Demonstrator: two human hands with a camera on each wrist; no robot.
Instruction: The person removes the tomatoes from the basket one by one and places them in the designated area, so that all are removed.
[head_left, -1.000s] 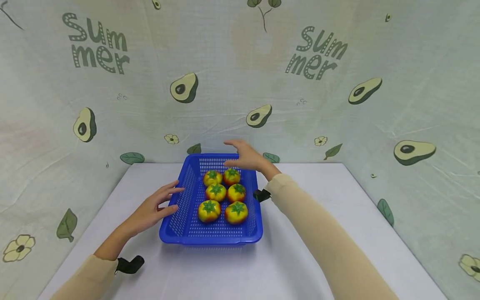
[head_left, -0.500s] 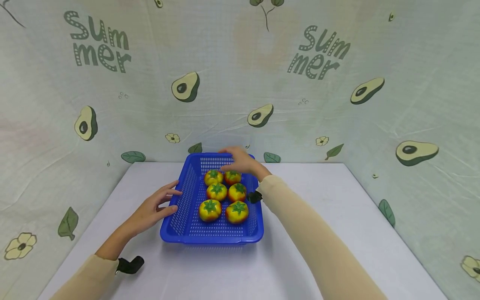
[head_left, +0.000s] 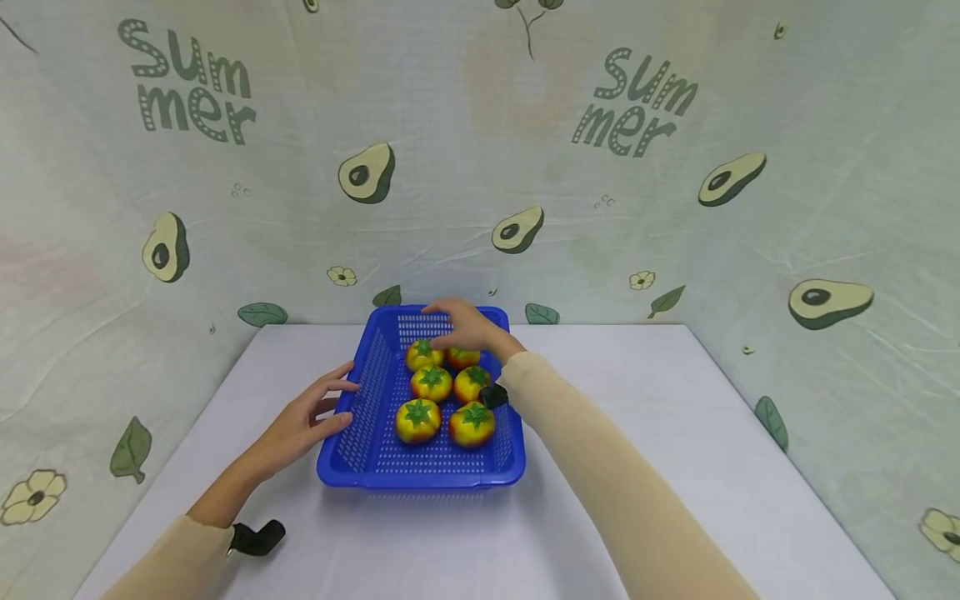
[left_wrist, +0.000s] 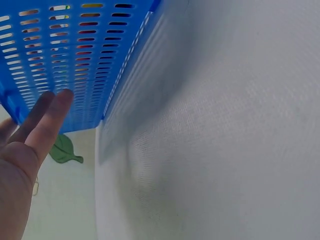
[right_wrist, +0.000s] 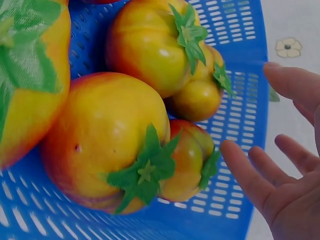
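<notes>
A blue perforated plastic basket (head_left: 420, 481) holds several yellow-and-red, tomato-like fruits (head_left: 417, 423) with green star-shaped leaf tops. The fruits sit in two rough columns. My right hand (head_left: 467, 327) is over the back of the basket, thumb and fingers spread above the rearmost fruits, partly covering the back-right fruit (head_left: 462, 359). In the right wrist view its fingers stand apart from the fruit (right_wrist: 110, 140). My left hand (head_left: 303, 421) is at the basket's left side, fingers extended. Its fingertips lie close against the outer wall in the left wrist view; contact is unclear.
The basket stands on a white-covered table (head_left: 615, 417). Behind and beside it hangs a pale cloth (head_left: 450, 108) printed with avocados, leaves and "summer" lettering. Black wrist pieces (head_left: 258, 538) are on both sleeves.
My right hand has moved left and slightly down over the back of the basket, covering more of the back-right fruit. The left hand has stayed nearly still.
</notes>
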